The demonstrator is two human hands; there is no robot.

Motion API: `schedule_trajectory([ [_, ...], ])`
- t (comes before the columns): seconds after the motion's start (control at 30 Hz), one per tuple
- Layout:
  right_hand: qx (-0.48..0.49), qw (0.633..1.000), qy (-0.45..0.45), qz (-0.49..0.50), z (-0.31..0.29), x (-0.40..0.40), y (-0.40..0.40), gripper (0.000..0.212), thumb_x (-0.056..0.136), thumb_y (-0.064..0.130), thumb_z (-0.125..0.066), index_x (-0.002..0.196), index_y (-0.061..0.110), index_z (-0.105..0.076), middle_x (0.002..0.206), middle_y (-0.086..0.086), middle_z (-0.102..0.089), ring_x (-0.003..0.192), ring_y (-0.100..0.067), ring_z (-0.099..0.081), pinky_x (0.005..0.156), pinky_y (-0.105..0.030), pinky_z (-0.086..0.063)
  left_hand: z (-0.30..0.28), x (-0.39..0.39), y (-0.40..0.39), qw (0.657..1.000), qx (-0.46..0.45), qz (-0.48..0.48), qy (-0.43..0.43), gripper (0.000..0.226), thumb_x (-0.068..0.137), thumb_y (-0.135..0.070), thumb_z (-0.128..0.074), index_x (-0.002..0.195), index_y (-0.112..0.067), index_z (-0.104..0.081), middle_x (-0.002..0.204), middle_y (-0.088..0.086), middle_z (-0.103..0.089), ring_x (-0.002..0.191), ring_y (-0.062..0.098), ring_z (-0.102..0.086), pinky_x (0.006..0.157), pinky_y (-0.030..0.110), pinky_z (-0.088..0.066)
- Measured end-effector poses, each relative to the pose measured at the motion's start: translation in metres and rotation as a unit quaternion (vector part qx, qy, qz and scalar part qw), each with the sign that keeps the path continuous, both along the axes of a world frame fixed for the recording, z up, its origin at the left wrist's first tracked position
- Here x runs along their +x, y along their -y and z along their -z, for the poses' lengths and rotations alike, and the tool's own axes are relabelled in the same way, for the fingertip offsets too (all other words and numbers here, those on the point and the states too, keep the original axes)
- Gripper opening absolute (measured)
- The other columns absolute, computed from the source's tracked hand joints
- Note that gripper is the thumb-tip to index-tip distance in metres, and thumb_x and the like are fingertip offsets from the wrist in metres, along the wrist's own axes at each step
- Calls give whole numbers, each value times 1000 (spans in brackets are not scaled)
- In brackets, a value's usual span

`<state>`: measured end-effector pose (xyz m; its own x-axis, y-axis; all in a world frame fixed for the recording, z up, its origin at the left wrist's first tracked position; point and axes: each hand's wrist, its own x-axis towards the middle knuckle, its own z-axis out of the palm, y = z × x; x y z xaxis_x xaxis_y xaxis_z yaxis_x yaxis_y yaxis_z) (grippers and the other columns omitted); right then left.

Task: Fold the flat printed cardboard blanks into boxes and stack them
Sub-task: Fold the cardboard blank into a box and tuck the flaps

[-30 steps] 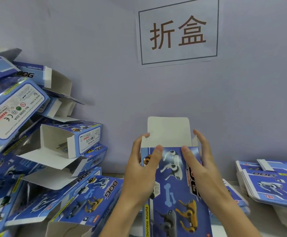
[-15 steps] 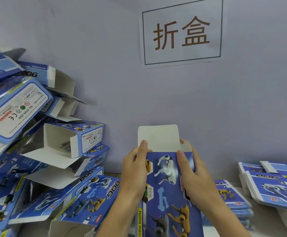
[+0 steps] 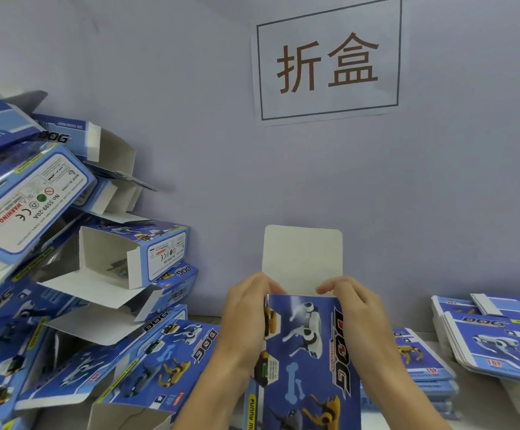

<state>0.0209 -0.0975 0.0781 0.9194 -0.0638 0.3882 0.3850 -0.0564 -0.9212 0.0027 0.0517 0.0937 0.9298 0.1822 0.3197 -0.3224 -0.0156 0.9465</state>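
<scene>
A blue printed box point(image 3: 308, 352) with robot dogs and "DOG" lettering stands upright in front of me, its white top flap point(image 3: 302, 259) raised against the wall. My left hand point(image 3: 243, 321) grips the box's upper left edge, fingers curled over the top. My right hand point(image 3: 358, 315) grips the upper right edge, fingertips curled in at the flap's base. A heap of folded boxes point(image 3: 66, 305) with open white flaps fills the left. Flat blanks point(image 3: 497, 339) lie stacked at the right.
A lilac wall stands close behind, with a paper sign point(image 3: 328, 60) taped on it. A lower stack of flat blanks point(image 3: 420, 361) sits just right of my right wrist. A strip of pale tabletop point(image 3: 420, 333) shows between the stacks.
Both hands have slid up to the box's top edge and their fingers have curled in over it. The side tabs seen earlier beside the flap are now out of sight.
</scene>
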Motion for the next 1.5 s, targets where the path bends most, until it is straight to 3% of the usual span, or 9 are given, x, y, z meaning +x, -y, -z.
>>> schedule_trajectory([
  [0.13, 63, 997, -40, -11, 1, -1, -1, 4, 102, 25, -44, 99, 26, -47, 67, -14, -65, 57, -21, -66, 51, -30, -49, 0, -1, -2, 999, -5, 46, -12, 15, 101, -17, -40, 110, -23, -50, 55, -1, -55, 46, 6, -51, 42, 19, -40],
  [0.27, 77, 995, -66, -25, -1, -1, 0, 20, 103, 27, -45, 122, 34, -42, 86, -14, -71, 65, -19, -73, 51, -27, -53, 1, 2, -2, 997, -43, 66, -18, 28, 101, -24, -44, 126, -37, -47, 78, -4, -76, 71, 9, -73, 54, 21, -55],
  [0.47, 103, 992, -57, -52, -5, -3, -2, 18, 100, 24, -46, 115, 26, -57, 90, -10, -75, 73, -29, -74, 63, -38, -57, 1, 1, -2, 997, -65, 32, -5, 18, 96, -20, -51, 112, -22, -61, 96, 15, -74, 89, 34, -72, 79, 51, -56],
  [0.63, 104, 993, -39, -42, -3, -6, -1, 18, 99, 18, -43, 86, 24, -54, 63, -9, -66, 54, -23, -66, 49, -30, -49, 3, 3, -1, 998, -48, -21, 40, 7, 97, -11, -48, 91, -9, -50, 65, 3, -52, 48, 10, -45, 40, 19, -37],
  [0.87, 113, 993, 20, 20, 8, -5, 1, 32, 103, 19, -35, 85, 0, -55, 67, -18, -65, 52, -23, -66, 51, -32, -48, 8, 4, 3, 991, -95, -55, 80, 36, 101, -22, -38, 81, -1, -60, 78, 6, -66, 52, 1, -59, 44, 15, -45],
  [1.1, 130, 991, 38, 17, 7, -4, -1, 41, 84, 45, -40, 73, 23, -74, 70, -8, -73, 57, -22, -69, 53, -33, -52, 8, 9, -1, 987, -89, -113, 72, 40, 99, -19, -40, 77, -9, -72, 83, 5, -72, 67, 12, -64, 49, 20, -48],
  [1.23, 131, 985, -16, -115, 12, -2, 3, 27, 87, 49, -55, 107, 45, -72, 102, -5, -76, 91, -25, -74, 81, -45, -57, 5, 9, -2, 989, -109, -96, 28, 39, 103, -28, -37, 92, -28, -75, 93, 2, -74, 75, 14, -61, 66, 32, -53],
  [1.3, 124, 979, -41, -155, 11, -2, 7, 48, 81, 50, -66, 128, 49, -57, 117, -3, -72, 103, -27, -71, 89, -50, -55, 2, 7, -2, 990, -107, -86, 27, 32, 102, -31, -38, 109, -27, -70, 104, 6, -73, 87, 23, -63, 79, 44, -53],
  [1.5, 145, 985, -27, -85, -9, -7, 21, 61, 74, 62, -58, 126, 31, -62, 112, -7, -73, 101, -27, -71, 91, -47, -55, -4, 7, -6, 997, -68, -26, 20, 32, 100, -29, -45, 90, -29, -75, 87, 7, -75, 65, 14, -66, 54, 25, -49],
])
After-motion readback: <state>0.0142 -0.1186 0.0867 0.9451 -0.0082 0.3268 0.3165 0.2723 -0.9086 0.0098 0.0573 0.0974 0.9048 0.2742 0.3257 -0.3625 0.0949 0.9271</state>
